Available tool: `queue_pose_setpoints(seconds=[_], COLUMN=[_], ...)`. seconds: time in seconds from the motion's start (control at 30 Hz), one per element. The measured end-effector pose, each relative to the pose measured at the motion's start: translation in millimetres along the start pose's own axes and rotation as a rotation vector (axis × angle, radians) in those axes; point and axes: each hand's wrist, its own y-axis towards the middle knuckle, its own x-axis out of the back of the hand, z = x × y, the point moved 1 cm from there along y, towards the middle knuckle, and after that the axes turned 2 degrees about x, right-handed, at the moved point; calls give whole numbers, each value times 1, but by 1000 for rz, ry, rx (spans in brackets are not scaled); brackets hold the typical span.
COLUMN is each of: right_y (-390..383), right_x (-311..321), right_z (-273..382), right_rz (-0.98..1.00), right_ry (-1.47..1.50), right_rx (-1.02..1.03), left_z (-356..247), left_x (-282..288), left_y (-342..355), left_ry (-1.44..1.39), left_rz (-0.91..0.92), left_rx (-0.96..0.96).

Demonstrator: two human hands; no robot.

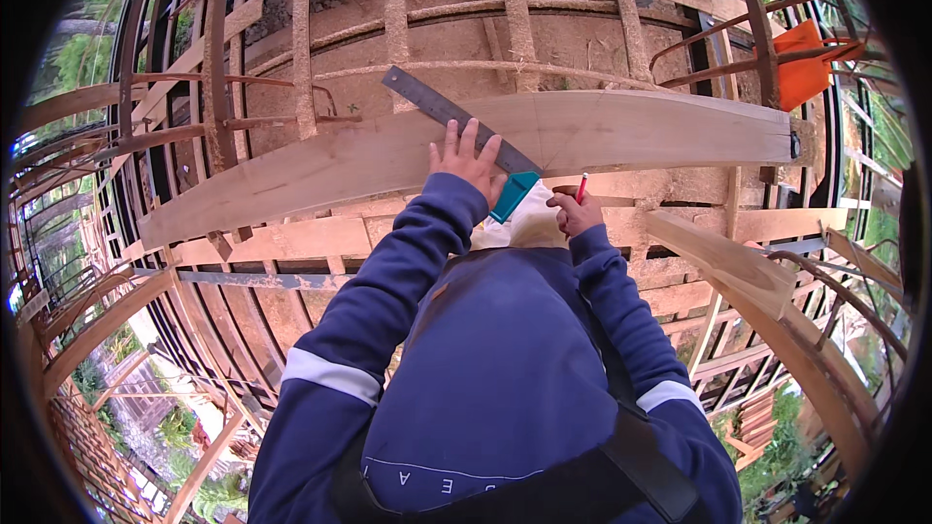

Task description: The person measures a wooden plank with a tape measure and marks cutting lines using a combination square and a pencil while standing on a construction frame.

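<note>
A long pale wooden board [320, 170] lies across in front of me, bent by the lens. On it rests a try square with a dark metal blade [422, 95] and a teal handle [515, 196]; the blade slants to the far left and the handle sits against the board's near edge. My left hand [468, 161] lies over the square with its fingers spread, pressing on the blade near the handle. Just right of the handle, off the near edge, my right hand [577, 213] is closed around a red pencil [582, 188], which points up.
Slatted wooden framing [515, 19] spreads beyond and below the board, over brown ground. An orange bag [802, 65] hangs at the far right. A second timber piece [728, 262] stands at the near right. Rusty metal bars [213, 58] rise at the left.
</note>
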Motion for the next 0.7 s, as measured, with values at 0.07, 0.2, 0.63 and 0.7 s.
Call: queue_pose_setpoints(seconds=[0.07, 0.2, 0.63, 0.7], right_y=[-5, 7, 12, 6], right_x=[-14, -44, -25, -12], right_z=[-4, -6, 5, 29], right_rz=[75, 47, -36, -87], right_ry=[4, 22, -341, -290], right_rx=[-7, 72, 278, 330], left_z=[-1, 2, 8, 9], left_x=[0, 1, 4, 11], left_y=[1, 1, 1, 4], left_ry=[-7, -45, -15, 0], left_rz=[7, 18, 49, 65], left_rx=[4, -19, -62, -49])
